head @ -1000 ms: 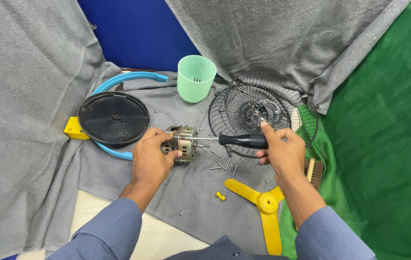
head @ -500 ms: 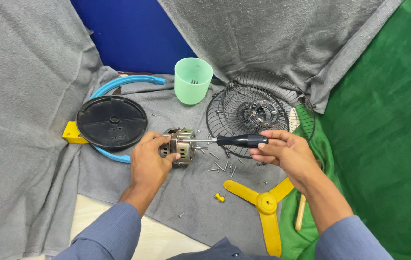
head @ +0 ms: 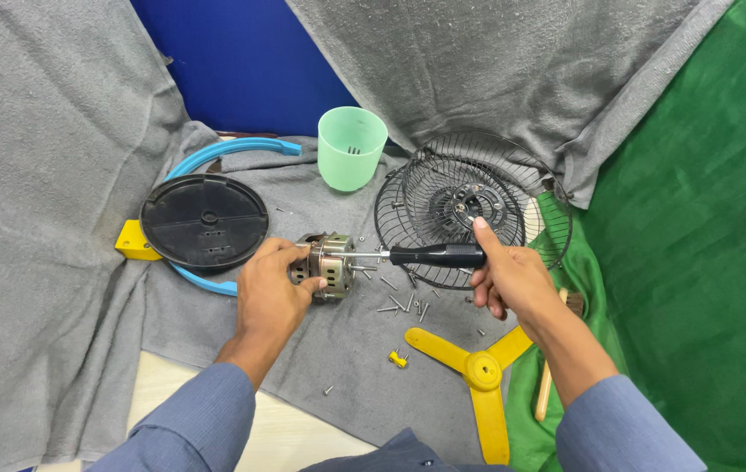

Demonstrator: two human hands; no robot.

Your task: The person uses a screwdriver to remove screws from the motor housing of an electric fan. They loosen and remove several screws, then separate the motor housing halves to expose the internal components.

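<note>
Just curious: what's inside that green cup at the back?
Through the rim of the green cup a few small dark bits, perhaps screws, show on the inner back wall. The front wall hides the bottom, so the rest cannot be seen.

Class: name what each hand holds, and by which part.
The left hand grips the small metal motor around its body. The right hand holds the screwdriver by its black handle.
</note>
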